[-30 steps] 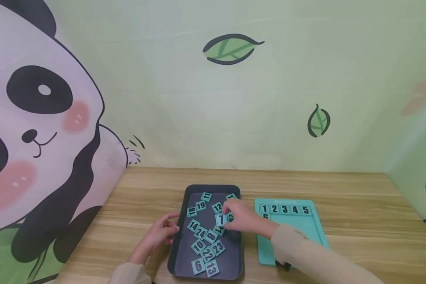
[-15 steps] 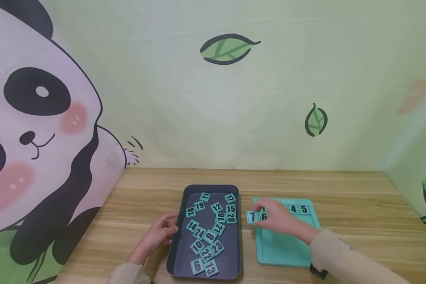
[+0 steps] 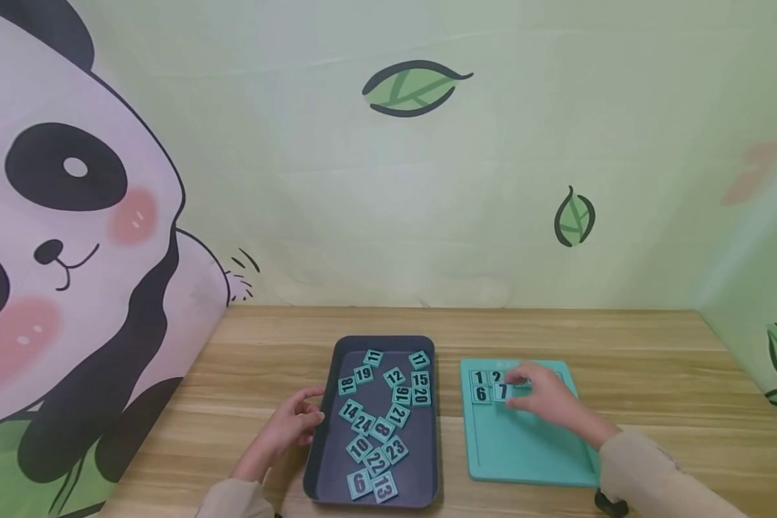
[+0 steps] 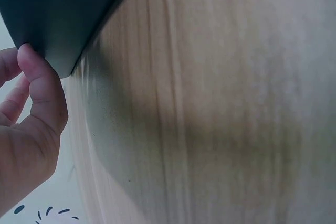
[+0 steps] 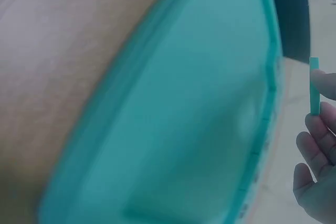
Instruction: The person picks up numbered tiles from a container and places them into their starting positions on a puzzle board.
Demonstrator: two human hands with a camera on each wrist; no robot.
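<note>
My right hand (image 3: 547, 394) pinches a teal number tile marked 7 (image 3: 502, 391) over the second row of the teal board (image 3: 524, 446). The tile sits right of tile 6 (image 3: 481, 393) and below tile 2 (image 3: 496, 377). In the right wrist view the held tile (image 5: 314, 86) appears edge-on between thumb and fingertips. Beside the dark tray (image 3: 319, 446), my left hand (image 3: 293, 423) touches its left side with thumb and index finger, the other fingers loosely bent. The left wrist view shows the thumb (image 4: 42, 85) against the tray's outer wall (image 4: 58, 14).
Several number tiles lie scattered in the tray, among them 8 (image 3: 382, 429), 11 (image 3: 373, 357) and 13 (image 3: 384, 488). Tile 1 (image 3: 479, 378) is in the board's top row, partly covered by my right hand. A panda-and-leaf backdrop (image 3: 298, 180) stands behind the wooden table (image 3: 673, 388).
My right hand has carried tile 7 from above the tray rightward, past the board's left edge, to beside tile 6. The left hand has stayed at the tray.
</note>
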